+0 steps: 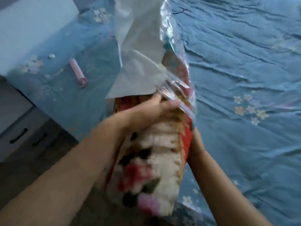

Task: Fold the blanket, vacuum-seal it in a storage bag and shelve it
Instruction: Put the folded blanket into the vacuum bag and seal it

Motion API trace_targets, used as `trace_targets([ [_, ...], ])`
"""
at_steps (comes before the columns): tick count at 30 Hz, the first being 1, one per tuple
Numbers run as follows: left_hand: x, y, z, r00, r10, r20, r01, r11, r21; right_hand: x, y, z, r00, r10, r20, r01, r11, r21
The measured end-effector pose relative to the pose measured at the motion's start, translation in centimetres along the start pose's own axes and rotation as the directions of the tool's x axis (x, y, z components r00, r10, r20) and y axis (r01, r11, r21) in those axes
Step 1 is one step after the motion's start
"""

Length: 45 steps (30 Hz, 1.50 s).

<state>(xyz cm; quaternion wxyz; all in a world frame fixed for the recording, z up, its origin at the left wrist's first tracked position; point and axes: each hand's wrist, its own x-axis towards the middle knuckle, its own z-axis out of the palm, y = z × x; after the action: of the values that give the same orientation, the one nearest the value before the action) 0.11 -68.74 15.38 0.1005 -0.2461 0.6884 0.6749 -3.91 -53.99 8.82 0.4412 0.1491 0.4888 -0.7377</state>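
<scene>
Left fingers: We see the fingers of the left hand curled over the zip edge at the bag's mouth, on top of the blanket. It is blurry, so we can't see each finger.
Right fingers: The right hand is pressed against the blanket's red side. Its fingers are hidden behind the blanket, so we can't tell if they are spread or curled.
Blanket: The flowery blanket is folded into a fat roll. Its top end is inside the bag and its bottom end sticks out toward us, held up over the bed's edge.
How it feels: We think it is soft, squashy and a bit heavy. It will bulge and catch on the bag.
Storage bag: The storage bag is thin, floppy and slippery, and it stands up crumpled above the hands.
Where to hold: We would hold the bag by its stiff zip edge, and push the blanket from its thick bottom end.
Bed: The blue bed with little flowers is under it all.
Pump: A pink hand pump lies on the bed, well apart to the left.
</scene>
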Motion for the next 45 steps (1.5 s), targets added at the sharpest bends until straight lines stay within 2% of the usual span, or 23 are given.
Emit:
trace_targets([
  [1,0.6,-0.3,3.3,0.998,-0.002,0.055,-0.007,0.988,0.157,-0.4,-0.1,-2.3,1.0,-0.012,-0.018,0.011,0.999,-0.038],
  [3,2.2,-2.5,8.0,0.993,-0.027,0.113,-0.01,0.948,0.317,-1.7,-0.5,-6.8,1.0,0.003,0.003,-0.003,0.999,0.048],
  [5,2.8,-4.8,11.1,0.988,-0.033,0.149,-0.034,0.905,0.424,-2.0,-1.5,-10.8,0.996,-0.046,-0.081,0.047,0.999,0.007],
  [7,2.2,-6.6,13.7,0.982,0.064,0.175,-0.138,0.883,0.448,-2.5,-2.8,-14.1,0.979,-0.082,-0.187,0.05,0.985,-0.168],
  [9,1.7,-8.1,14.0,0.979,0.18,0.092,-0.203,0.868,0.454,-2.8,-4.2,-16.0,0.943,-0.193,-0.269,0.075,0.916,-0.394],
  [10,1.6,-9.0,13.5,0.968,0.251,-0.003,-0.218,0.845,0.487,-2.5,-4.8,-16.6,0.895,-0.339,-0.288,0.118,0.805,-0.581],
  [11,1.8,-9.8,12.6,0.93,0.348,-0.117,-0.234,0.806,0.543,-2.1,-5.5,-16.6,0.825,-0.512,-0.24,0.156,0.614,-0.774],
  [12,2.1,-10.4,11.3,0.871,0.435,-0.228,-0.223,0.763,0.607,-1.2,-6.0,-16.4,0.743,-0.658,-0.121,0.16,0.351,-0.923],
  [13,2.7,-11.1,9.9,0.807,0.498,-0.317,-0.18,0.718,0.672,0.0,-6.3,-15.9,0.673,-0.738,0.055,0.167,0.079,-0.983],
  [14,3.3,-11.6,8.4,0.756,0.533,-0.38,-0.116,0.68,0.724,1.3,-6.4,-14.8,0.649,-0.733,0.206,0.164,-0.13,-0.978],
  [15,4.0,-11.8,6.7,0.723,0.544,-0.425,-0.047,0.653,0.756,2.6,-6.4,-13.6,0.685,-0.657,0.315,0.179,-0.266,-0.947],
  [16,4.7,-11.9,5.1,0.711,0.531,-0.462,0.019,0.642,0.767,3.9,-6.3,-12.6,0.737,-0.565,0.371,0.192,-0.351,-0.916],
  [18,6.1,-11.7,2.1,0.709,0.468,-0.528,0.135,0.645,0.752,6.5,-6.0,-11.1,0.823,-0.422,0.38,0.169,-0.457,-0.873],
  [20,7.9,-11.0,-0.8,0.711,0.421,-0.564,0.202,0.645,0.737,8.8,-6.1,-9.9,0.848,-0.39,0.357,0.135,-0.492,-0.86],
  [22,10.1,-10.0,-3.2,0.732,0.384,-0.564,0.235,0.634,0.737,10.5,-6.5,-8.9,0.854,-0.404,0.328,0.114,-0.47,-0.875],
  [25,12.6,-9.1,-6.0,0.813,0.314,-0.491,0.265,0.551,0.791,12.4,-6.5,-8.4,0.868,-0.412,0.278,0.068,-0.456,-0.887],
  [27,13.4,-8.7,-7.0,0.858,0.298,-0.419,0.226,0.513,0.828,13.1,-6.3,-8.3,0.822,-0.472,0.319,0.085,-0.453,-0.888],
  [31,13.7,-8.2,-7.0,0.813,0.337,-0.476,0.178,0.634,0.753,13.7,-6.1,-9.2,0.726,-0.491,0.48,0.125,-0.593,-0.796],
  [34,12.4,-9.5,-6.1,0.796,0.385,-0.467,0.176,0.591,0.788,12.6,-6.0,-10.3,0.687,-0.488,0.538,0.16,-0.621,-0.767],
  [37,8.8,-13.4,-4.8,0.788,0.5,-0.359,0.023,0.559,0.829,10.4,-4.0,-12.8,0.678,-0.485,0.552,0.21,-0.592,-0.778],
  [39,5.7,-17.1,-3.5,0.79,0.552,-0.268,-0.039,0.481,0.876,8.5,-1.8,-14.7,0.67,-0.484,0.563,0.246,-0.571,-0.783],
  [41,2.1,-20.5,-1.6,0.788,0.568,-0.238,-0.033,0.426,0.904,6.3,0.7,-16.4,0.66,-0.479,0.58,0.281,-0.558,-0.781],
  [45,-5.4,-25.3,2.8,0.777,0.56,-0.287,-0.014,0.471,0.882,2.2,5.0,-18.5,0.654,-0.452,0.607,0.303,-0.578,-0.757],
])
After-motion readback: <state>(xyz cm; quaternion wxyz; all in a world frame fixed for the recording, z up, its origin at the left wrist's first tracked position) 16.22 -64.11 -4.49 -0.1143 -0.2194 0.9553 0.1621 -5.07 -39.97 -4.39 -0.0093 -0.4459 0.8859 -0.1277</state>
